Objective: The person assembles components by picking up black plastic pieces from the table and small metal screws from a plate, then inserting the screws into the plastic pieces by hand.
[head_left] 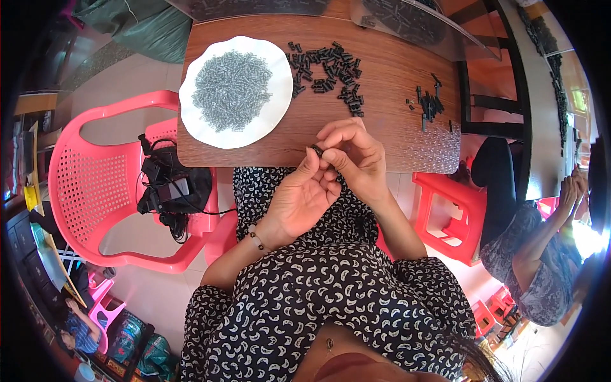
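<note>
A small black part [317, 150] is pinched between the fingertips of my left hand [299, 202] and my right hand [358, 164], just off the near edge of the table. My fingers cover most of it, so its full shape is hidden. Beyond my hands lies a loose heap of short black cylindrical parts [328, 67] on the brown wooden table [388, 83]. A white scalloped plate [280, 105] at the left holds a mound of tiny translucent grey pieces [232, 89]. Thinner black pieces [431, 105] form a smaller group toward the table's right side.
Clear-walled bins [407, 25] stand along the table's far edge. To the left, a pink plastic chair [95, 172] carries a black bag with cables [172, 181]. A red stool [449, 216] is at the right, near another person [541, 267] seated at a neighbouring table.
</note>
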Demonstrator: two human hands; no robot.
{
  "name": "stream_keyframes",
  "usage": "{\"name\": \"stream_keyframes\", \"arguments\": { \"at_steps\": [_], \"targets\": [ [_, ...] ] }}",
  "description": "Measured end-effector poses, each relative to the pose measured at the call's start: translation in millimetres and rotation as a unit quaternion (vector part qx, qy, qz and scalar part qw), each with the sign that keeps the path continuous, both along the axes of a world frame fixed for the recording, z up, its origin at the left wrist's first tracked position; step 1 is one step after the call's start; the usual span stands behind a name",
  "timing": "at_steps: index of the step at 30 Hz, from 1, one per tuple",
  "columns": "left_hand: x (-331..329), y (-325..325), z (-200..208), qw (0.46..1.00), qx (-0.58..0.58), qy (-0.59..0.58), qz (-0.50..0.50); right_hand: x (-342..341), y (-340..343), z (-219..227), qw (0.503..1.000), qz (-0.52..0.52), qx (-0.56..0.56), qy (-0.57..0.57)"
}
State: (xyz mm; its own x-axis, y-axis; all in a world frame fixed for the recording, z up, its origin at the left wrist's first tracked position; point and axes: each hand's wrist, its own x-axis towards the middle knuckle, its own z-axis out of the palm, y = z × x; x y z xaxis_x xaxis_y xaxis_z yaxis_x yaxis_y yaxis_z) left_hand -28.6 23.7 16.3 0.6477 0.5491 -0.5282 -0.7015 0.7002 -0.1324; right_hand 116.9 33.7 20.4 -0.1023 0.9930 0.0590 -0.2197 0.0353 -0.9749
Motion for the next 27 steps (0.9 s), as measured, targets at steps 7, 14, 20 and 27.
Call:
{"name": "stream_keyframes", "arguments": {
  "at_steps": [7, 14, 20, 27],
  "targets": [
    [1, 0, -2, 1.000, -0.012, -0.005, 0.011, 18, 1, -5, 0.998, -0.044, 0.007, -0.036],
    [-1, 3, -3, 0.998, 0.000, 0.054, -0.021, 68, 14, 0, 0.865, -0.146, 0.006, -0.481],
    [4, 4, -5, 0.995, 0.030, 0.087, -0.025, 72, 19, -9, 0.868, -0.185, 0.041, -0.459],
    [6, 4, -10, 0.994, 0.050, 0.090, -0.030, 67, 24, -13, 0.859, -0.169, 0.102, -0.472]
  ]
}}
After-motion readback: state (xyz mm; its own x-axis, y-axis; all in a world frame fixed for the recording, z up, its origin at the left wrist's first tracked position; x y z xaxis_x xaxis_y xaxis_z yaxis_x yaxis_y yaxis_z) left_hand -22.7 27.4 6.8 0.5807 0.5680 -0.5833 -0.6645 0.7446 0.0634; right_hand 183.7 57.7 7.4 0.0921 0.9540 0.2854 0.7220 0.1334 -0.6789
